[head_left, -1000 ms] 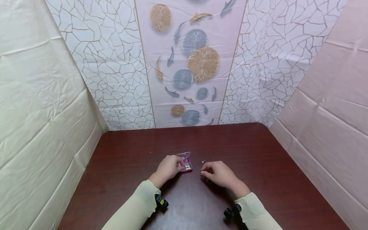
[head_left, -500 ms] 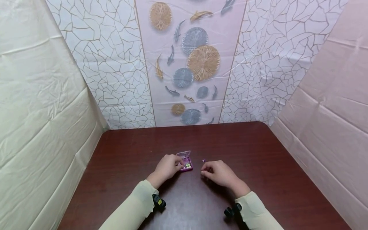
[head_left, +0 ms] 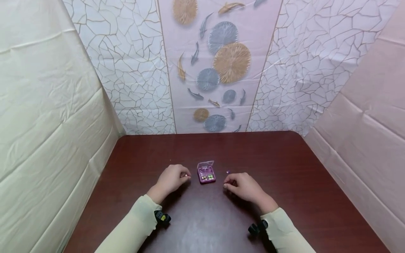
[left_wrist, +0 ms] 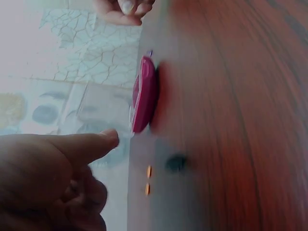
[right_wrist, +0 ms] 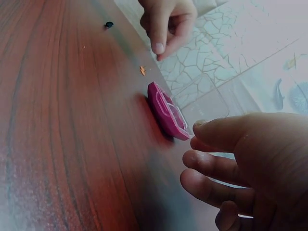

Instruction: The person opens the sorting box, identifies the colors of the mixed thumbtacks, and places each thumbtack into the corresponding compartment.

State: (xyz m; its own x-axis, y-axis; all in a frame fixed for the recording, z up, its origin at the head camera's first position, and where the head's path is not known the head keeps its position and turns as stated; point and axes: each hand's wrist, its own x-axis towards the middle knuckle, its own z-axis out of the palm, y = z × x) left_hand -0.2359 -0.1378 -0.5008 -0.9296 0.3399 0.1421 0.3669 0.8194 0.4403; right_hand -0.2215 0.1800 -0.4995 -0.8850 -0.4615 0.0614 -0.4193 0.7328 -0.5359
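Observation:
A small magenta compartment case stands on the table with its clear lid raised. Several yellow-green pieces lie in its front part. To its left is my left hand, apart from the case. Two small orange pieces lie on the table by its fingertips; in the left wrist view the thumb is straight and no held thing shows. Right of the case my right hand rests low, fingers loosely bent, with nothing visible in them. A tiny purple piece lies just beyond its fingertips.
The dark red-brown table reaches back to a patterned cloth. Pale cloths hang at both sides. A dark blurred spot shows near the orange pieces in the left wrist view; its kind is unclear.
My left hand has drawn away from the case to the left, so the whole case now shows. The right hand stays in place. The head view has shifted slightly.

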